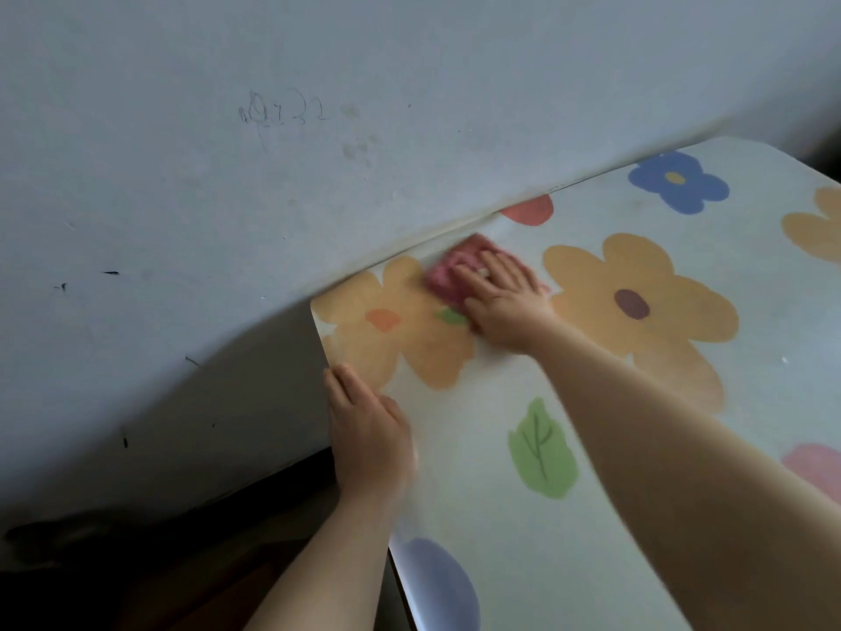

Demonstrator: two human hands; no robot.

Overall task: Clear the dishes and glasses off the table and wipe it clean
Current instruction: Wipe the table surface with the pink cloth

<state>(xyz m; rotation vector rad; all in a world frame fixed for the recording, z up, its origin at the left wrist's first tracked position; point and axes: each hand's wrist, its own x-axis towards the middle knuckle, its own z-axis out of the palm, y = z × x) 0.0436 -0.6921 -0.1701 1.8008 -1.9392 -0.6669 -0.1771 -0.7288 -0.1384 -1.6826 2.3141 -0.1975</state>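
Observation:
A table [478, 430] covered with a pale cloth printed with large flowers and leaves fills the right half of the view. My right hand [503, 302] presses flat on a pink cloth [448, 271] near the table's far left corner, beside the wall. The pink cloth is partly hidden under my fingers and blurred. My left hand [366, 437] rests with straight fingers on the table's left edge, holding nothing. No dishes or glasses show on the visible part of the table.
A pale grey wall [273, 175] with pencil scribbles and dark marks runs along the table's far side. Dark floor [159, 562] lies below the table's left edge.

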